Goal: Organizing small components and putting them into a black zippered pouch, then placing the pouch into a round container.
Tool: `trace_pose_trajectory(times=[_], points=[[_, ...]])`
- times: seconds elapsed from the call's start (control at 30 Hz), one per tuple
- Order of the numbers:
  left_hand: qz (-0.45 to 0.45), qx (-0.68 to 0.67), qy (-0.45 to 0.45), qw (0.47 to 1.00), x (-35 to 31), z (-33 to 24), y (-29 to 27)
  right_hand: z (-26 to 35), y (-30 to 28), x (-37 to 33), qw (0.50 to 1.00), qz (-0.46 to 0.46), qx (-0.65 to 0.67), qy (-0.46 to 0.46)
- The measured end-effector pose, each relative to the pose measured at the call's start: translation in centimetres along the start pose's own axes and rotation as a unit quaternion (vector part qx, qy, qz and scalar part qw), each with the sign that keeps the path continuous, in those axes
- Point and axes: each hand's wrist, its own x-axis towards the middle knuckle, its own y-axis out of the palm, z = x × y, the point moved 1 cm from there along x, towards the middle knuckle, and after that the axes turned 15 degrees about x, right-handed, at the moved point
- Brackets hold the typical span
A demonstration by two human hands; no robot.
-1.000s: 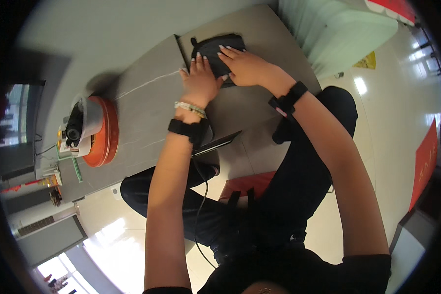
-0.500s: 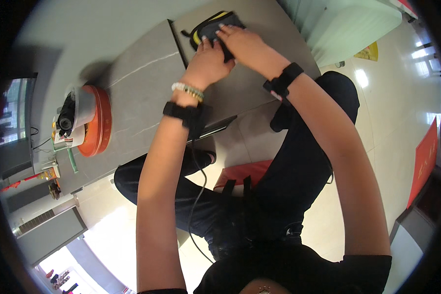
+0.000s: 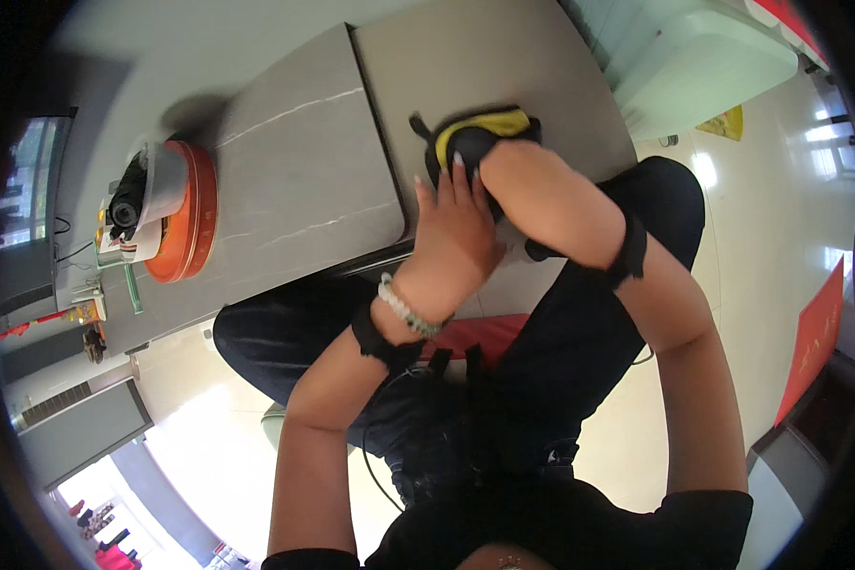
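Note:
A dark grey and yellow cloth item [image 3: 487,123] with a black loop at its left end lies at the near part of the bare tabletop, bunched and slightly raised. I cannot make out whether it is a folded cloth or a soft pouch. My left hand [image 3: 454,223] rests its outstretched fingers on the near side of the item, palm down; a beaded bracelet and a black strap circle that wrist. My right hand [image 3: 522,176] bends over the item's right side, blurred, with its fingers hidden behind the back of the hand. A black strap is on that wrist too.
A stone-patterned slab [image 3: 304,171] covers the left of the table. On it stand a round orange tin [image 3: 198,214] and a clear tub [image 3: 166,180] with a black device [image 3: 128,204]. A pale green translucent panel [image 3: 703,66] is beyond the right edge. My knees flank the table's front.
Both hands have drawn the cloth item toward me, from the far part of the tabletop to its front. My elbows are more bent, and the yellow part now shows more.

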Motion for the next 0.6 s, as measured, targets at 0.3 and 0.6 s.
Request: trace_pose_trajectory(times=[0.3, 0.6], points=[[-0.142, -0.183, -0.033, 0.972, 15.9, 1.5, 0.4, -15.0, -7.4, 7.0, 0.962, -0.069, -0.151, 0.218], [-0.076, -0.112, 0.001, 0.991, 5.0, -2.1, -0.1, -5.8, -6.1, 2.0, 0.963, 0.163, -0.119, 0.18]])
